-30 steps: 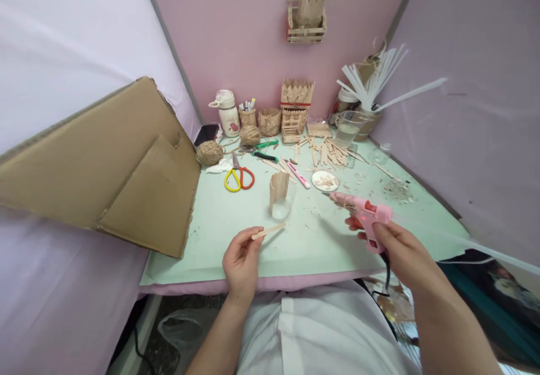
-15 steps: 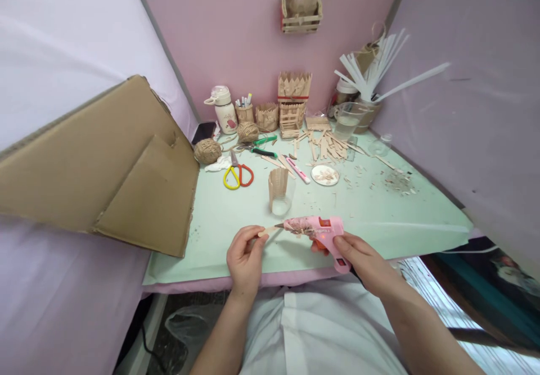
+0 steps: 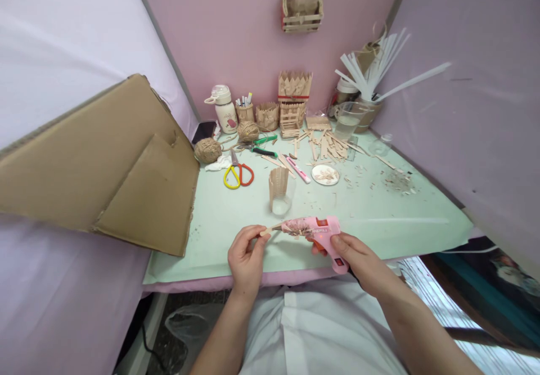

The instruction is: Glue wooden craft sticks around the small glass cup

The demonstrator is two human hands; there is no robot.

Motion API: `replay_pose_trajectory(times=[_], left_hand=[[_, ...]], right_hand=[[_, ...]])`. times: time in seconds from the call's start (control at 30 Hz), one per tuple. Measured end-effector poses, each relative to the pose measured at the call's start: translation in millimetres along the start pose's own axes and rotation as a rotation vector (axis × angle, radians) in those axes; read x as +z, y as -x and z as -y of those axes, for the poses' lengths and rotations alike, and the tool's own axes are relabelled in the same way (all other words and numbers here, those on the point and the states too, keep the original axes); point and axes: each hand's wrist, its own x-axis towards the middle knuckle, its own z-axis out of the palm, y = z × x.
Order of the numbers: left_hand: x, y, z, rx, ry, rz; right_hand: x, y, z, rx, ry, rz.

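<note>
My left hand (image 3: 246,257) pinches a wooden craft stick (image 3: 267,230) low over the near edge of the mint-green table (image 3: 379,217). My right hand (image 3: 358,257) grips a pink hot glue gun (image 3: 314,230), whose nozzle points left and touches the stick. Just beyond them stands a clear glass cup (image 3: 281,191) with wooden sticks fixed upright round part of its side.
A large cardboard sheet (image 3: 105,161) leans at the left. Yellow and red scissors (image 3: 237,175), twine balls (image 3: 208,150), a pink cutter (image 3: 298,170), a small dish (image 3: 325,175), loose sticks (image 3: 327,145), a measuring jug (image 3: 348,121) and stick-built holders (image 3: 294,102) crowd the back.
My right hand has swung the glue gun from the right side over to the stick in my left hand, and the nozzle now rests on it. The left hand has barely moved.
</note>
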Motion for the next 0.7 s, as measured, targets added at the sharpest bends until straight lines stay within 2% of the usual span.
replay_pose_trajectory(times=[0.7], left_hand=[[-0.3,0.4,3.4,0.067,0.012,0.014]], right_hand=[[-0.1,-0.5,1.1,0.061,-0.033,-0.009]])
